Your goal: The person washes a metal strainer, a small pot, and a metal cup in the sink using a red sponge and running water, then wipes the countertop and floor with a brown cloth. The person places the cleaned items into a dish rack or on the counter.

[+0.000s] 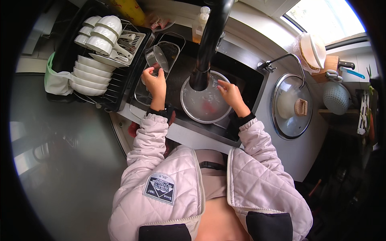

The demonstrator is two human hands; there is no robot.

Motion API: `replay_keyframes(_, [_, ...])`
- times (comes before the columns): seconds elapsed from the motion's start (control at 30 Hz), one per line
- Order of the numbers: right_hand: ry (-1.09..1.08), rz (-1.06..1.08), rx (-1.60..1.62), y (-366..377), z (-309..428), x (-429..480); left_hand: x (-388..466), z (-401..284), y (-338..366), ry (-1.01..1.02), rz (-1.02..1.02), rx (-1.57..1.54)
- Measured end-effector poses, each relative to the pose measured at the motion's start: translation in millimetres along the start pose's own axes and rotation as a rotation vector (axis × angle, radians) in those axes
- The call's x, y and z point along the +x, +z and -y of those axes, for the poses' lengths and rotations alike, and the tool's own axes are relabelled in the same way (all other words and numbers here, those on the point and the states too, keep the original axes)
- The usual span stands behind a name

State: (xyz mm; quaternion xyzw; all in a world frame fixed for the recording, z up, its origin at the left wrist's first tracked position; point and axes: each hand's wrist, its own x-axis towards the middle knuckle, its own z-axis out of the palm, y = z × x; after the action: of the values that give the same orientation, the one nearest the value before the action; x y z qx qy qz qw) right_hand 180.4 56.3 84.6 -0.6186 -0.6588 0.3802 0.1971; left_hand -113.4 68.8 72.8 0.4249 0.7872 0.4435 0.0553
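Note:
My left hand [156,84] pinches the lower edge of a small metal bowl [157,57], which is tilted on its side over the wire drain basket [183,45] at the sink's left. My right hand [231,95] hangs over the right rim of a round metal basin [184,110], fingers slightly apart and nothing held in them. Cloudy water with bubbles fills the basin, and a blurred reddish thing [208,107] shows in it. Above the basin comes the black faucet [203,66], whose spout hides part of the water. The basin stands in the dark sink [247,78].
A black dish rack [120,93] with white bowls [92,78] and utensils stands left. Behind the sink is a soap bottle [199,28]. A glass lid [291,120] with a wooden knob, a second tap [267,65], a knife block [328,64] and a colander [336,98] are right.

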Motion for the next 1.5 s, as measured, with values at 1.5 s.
replay_keyframes(1.5, [0.164,0.107,1.134,-4.7,-25.2,-152.1,-173.6,-16.3,-31.7,-1.222,0.866,-1.004])
